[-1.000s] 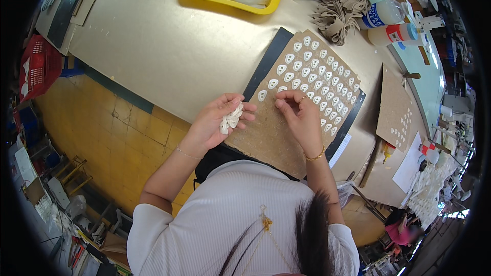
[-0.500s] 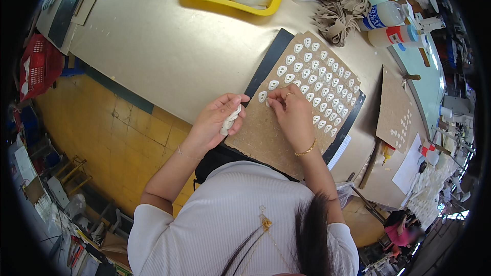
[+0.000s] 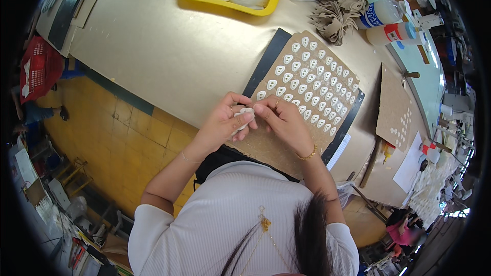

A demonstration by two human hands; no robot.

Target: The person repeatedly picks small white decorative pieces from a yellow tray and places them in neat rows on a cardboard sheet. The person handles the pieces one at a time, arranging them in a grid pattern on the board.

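Note:
My left hand is closed around a small stack of flat white oval pieces with holes, held over the near left edge of a brown board. Beside it, my right hand reaches in with thumb and forefinger pinched against the stack; what lies between those fingertips is hidden. Similar white pieces lie in slanting rows over the far and right parts of the board, and my right hand covers some of that area. Under the board a dark sheet sticks out.
A yellow tray of white pieces and a plastic bag stands at the far side. Bundled beige strips and two bottles are at the far right. Another board lies right. A person's leg shows by a red basket.
My right hand has moved left and nearer, from the board's rows to the stack. The left hand has turned and lifted the stack towards it. A person's leg has appeared at the left.

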